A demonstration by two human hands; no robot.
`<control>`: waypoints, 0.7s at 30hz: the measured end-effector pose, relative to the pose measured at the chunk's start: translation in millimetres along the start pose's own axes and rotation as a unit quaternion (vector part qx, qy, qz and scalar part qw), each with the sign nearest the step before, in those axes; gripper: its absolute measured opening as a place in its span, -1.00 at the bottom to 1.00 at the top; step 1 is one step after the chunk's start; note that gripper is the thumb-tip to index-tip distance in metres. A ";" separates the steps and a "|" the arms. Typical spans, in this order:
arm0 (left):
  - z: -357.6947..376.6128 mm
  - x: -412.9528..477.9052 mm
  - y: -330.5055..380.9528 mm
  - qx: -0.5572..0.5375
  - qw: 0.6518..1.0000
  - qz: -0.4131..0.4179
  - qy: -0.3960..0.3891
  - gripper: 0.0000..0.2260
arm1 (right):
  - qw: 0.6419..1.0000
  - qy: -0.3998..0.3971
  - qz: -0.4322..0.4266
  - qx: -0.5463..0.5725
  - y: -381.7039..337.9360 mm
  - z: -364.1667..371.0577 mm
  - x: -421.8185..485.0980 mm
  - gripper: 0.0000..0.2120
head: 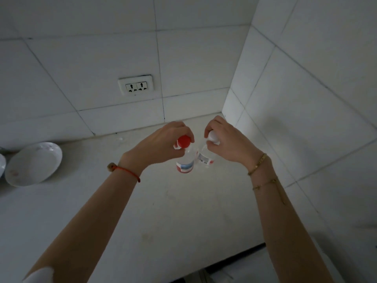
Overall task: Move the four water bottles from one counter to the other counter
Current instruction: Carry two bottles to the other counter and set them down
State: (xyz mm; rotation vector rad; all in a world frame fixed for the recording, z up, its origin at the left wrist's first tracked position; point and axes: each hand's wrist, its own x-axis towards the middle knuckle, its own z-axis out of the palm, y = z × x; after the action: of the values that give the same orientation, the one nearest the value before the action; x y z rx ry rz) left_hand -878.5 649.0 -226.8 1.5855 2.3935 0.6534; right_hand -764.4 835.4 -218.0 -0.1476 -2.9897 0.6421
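Observation:
Two clear water bottles stand side by side near the back right corner of a pale counter [142, 211]. The left bottle [184, 163] has a red cap and a red and blue label. My left hand [163, 144] grips it around the neck, just under the cap. The right bottle [204, 159] has a white cap and a white label with a barcode. My right hand [226, 141] holds it at the neck and cap. Whether the bottles' bases touch the counter is unclear.
A white plate [33, 163] leans at the counter's left, with another dish's edge [1, 164] beside it. A double wall socket [135, 86] sits on the tiled back wall. A tiled side wall [295, 99] closes off the right. The counter's front edge runs at the lower right.

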 end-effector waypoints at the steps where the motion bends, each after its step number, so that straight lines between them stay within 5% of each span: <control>1: 0.1 13.3 -4.0 -0.002 1.000 -0.001 0.002 -0.71 | 1.000 0.001 -0.002 -0.004 9.8 -3.2 11.3 -0.85; 21: 37.9 235.5 -66.5 -0.028 0.998 -0.040 0.048 -0.70 | 0.996 0.037 0.027 -0.076 173.1 -14.3 162.7 -0.82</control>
State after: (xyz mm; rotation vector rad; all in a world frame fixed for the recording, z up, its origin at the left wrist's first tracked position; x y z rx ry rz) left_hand -1014.0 851.1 -272.7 1.4604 2.4677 0.7912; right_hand -911.1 1016.4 -267.1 -0.2573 -2.9698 0.4045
